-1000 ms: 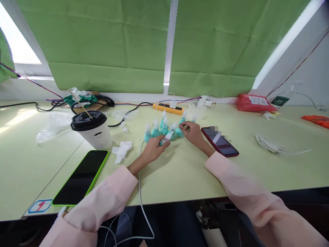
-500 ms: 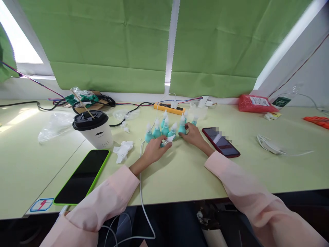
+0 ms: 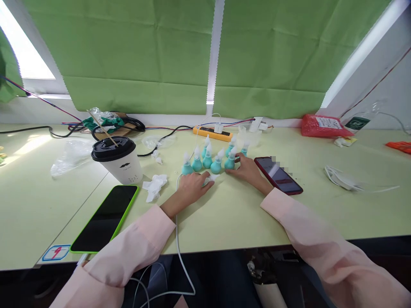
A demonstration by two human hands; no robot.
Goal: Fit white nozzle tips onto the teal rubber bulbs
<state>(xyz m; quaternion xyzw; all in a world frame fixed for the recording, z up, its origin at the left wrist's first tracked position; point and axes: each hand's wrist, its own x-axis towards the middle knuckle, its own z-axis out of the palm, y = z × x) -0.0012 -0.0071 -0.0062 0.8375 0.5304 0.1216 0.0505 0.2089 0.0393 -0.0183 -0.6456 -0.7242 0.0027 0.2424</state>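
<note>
Several teal rubber bulb aspirators with clear nozzles, such as the bulb aspirator (image 3: 207, 159) in the middle, stand upright in a close group. My left hand (image 3: 191, 188) is closed on another aspirator (image 3: 213, 177), just in front of the group. Its clear tip points right, while my fingers hide most of its bulb. At the group's right front, my right hand (image 3: 248, 170) grips an upright teal aspirator (image 3: 229, 163) between thumb and fingers, its nozzle pointing up.
To the left are a lidded paper cup (image 3: 120, 164), a green-edged phone (image 3: 105, 218) and crumpled tissue (image 3: 155, 187). A red-cased phone (image 3: 279, 175) lies right of my right hand. Behind the bulbs sits a yellow power strip (image 3: 212, 134). A white cable (image 3: 177, 231) runs under my left wrist.
My right hand has lowered its upright aspirator slightly toward me, down among the others. My left hand has come down a little, and its aspirator's tip now lies flatter near the table.
</note>
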